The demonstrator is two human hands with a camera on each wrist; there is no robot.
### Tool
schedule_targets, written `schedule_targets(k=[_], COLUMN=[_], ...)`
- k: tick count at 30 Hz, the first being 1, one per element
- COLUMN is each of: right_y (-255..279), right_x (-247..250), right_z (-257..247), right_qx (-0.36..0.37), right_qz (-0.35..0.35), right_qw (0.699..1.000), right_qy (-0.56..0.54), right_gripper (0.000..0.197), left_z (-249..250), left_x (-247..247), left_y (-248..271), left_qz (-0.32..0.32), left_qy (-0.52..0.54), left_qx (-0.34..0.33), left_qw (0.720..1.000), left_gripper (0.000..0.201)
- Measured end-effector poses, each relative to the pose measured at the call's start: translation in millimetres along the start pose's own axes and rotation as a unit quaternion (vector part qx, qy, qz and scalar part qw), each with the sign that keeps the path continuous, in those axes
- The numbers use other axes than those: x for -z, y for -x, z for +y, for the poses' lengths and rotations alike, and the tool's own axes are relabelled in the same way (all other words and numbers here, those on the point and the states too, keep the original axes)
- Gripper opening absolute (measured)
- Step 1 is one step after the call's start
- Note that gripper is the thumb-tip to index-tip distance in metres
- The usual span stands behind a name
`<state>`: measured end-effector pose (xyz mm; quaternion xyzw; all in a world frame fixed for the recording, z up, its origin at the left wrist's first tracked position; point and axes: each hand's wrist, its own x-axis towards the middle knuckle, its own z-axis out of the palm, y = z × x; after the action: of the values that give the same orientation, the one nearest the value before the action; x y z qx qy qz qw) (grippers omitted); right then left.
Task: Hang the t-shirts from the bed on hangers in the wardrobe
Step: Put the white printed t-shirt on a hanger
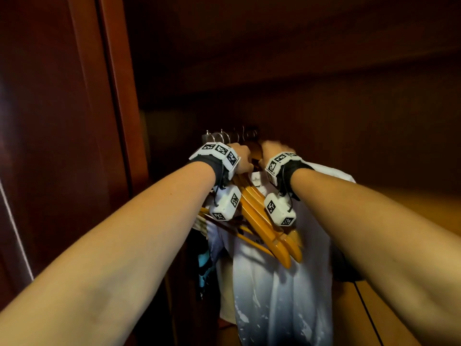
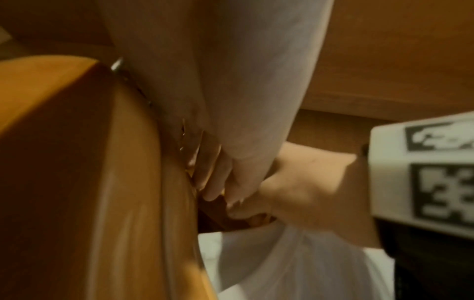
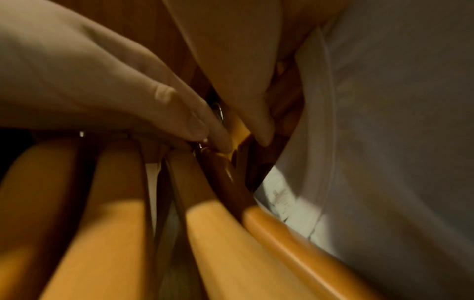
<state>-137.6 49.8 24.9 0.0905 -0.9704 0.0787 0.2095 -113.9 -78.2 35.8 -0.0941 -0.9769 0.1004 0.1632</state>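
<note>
The right hand (image 1: 270,152) is curled around the neck of a dark wooden hanger (image 2: 218,215) carrying a white t-shirt (image 1: 279,283), up at the rail inside the wardrobe (image 1: 74,121). The left hand (image 1: 243,158) closes on the bare yellow hangers (image 1: 264,228) just beside it, bunching them leftward. To seat it well, hold that gap open, guide the hook squarely over the rail, and release only once it bears weight; whether it has caught is hidden.
</note>
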Motion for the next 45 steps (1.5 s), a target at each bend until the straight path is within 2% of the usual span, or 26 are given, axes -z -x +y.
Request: schedule_targets(k=[3,6,15,20,25,28,32,35,39,43,45], right_y=[-8.2,-10.2,1.7,12.8,25.8,32.4,34.3,34.2,34.0,38.0,39.7], right_x=[-9.8,-16.3,-35.2,-38.5,-27.2,-28.1,-41.5,-46.9,-46.0,-37.5,-35.4], right_z=[-1.8,2.7,21.2,21.2,14.7,5.8,-1.0,-4.6,-8.9,-9.2,-9.6], right_qx=[0.017,0.029,0.054,0.063,0.091,0.087,0.034,0.017,0.007,0.007,-0.004], right_qz=[-0.028,-0.049,0.002,0.008,0.114,0.049,-0.035,-0.082,-0.125,-0.160,-0.169], right_qw=[0.999,0.997,0.992,0.989,0.978,0.979,0.971,0.959,0.948,0.959,0.959], right_qy=[-0.029,-0.049,-0.116,-0.132,-0.151,-0.177,-0.236,-0.272,-0.293,-0.234,-0.226], right_gripper=[0.040,0.051,0.070,0.062,0.025,0.010,0.028,0.024,0.013,0.034,0.035], left_z=[-5.1,-8.2,-4.7,-3.9,-4.3,-2.3,0.0,-1.8,-3.0,-5.0,-5.6], left_x=[-3.7,-6.7,-7.5,-10.1,-11.8,-13.6,-14.5,-13.9,-12.2,-9.7,-8.8], left_y=[-1.3,-1.0,8.8,14.3,17.8,20.6,27.4,33.4,37.3,38.5,39.3], left_qz=[0.007,0.003,0.018,0.052,0.084,0.090,0.098,0.111,0.106,0.094,0.093], left_qy=[-0.008,-0.017,-0.032,-0.034,-0.022,-0.013,0.010,0.037,0.030,0.019,0.016], left_qx=[0.001,-0.011,-0.010,-0.017,-0.035,-0.033,-0.022,-0.018,-0.024,-0.032,-0.033], left_qw=[1.000,1.000,0.999,0.998,0.996,0.995,0.995,0.993,0.994,0.995,0.995], left_gripper=[0.043,0.038,0.026,0.027,0.032,0.033,0.040,0.044,0.034,0.021,0.019])
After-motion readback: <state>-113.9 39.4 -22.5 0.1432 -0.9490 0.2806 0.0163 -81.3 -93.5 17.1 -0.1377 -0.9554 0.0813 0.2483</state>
